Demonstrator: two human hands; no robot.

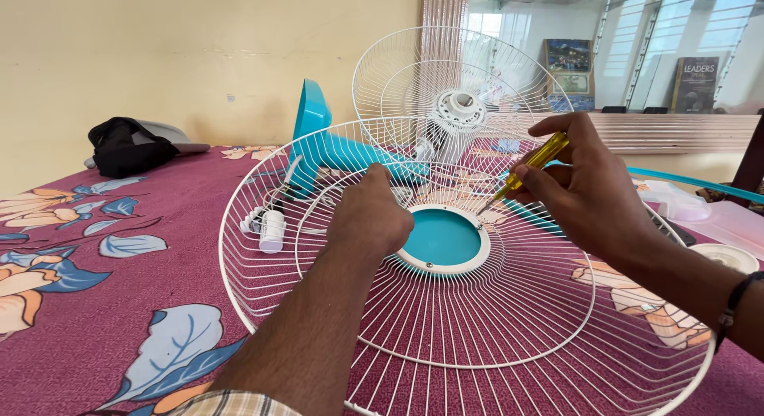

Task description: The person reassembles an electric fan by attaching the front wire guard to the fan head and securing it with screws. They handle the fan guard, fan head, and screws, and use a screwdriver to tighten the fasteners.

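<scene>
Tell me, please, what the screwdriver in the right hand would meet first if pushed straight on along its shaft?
Probably the white rim of the teal centre disc on the front fan guard; the right hand aims the yellow-handled screwdriver there, though depth is unclear.

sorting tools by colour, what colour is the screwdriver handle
Translucent yellow; the screwdriver handle shows best in the head view.

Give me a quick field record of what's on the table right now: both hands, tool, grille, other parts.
left hand: left hand rests on the white wire fan grille, beside its round teal centre cap
right hand: right hand grips a yellow-handled screwdriver, tip at the cap's white rim
grille: lies flat on the maroon floral tablecloth
behind: teal fan stand lying on its side, with a second white wire guard and motor hub
left of hands: small white cylindrical part
far left: black bag
</scene>
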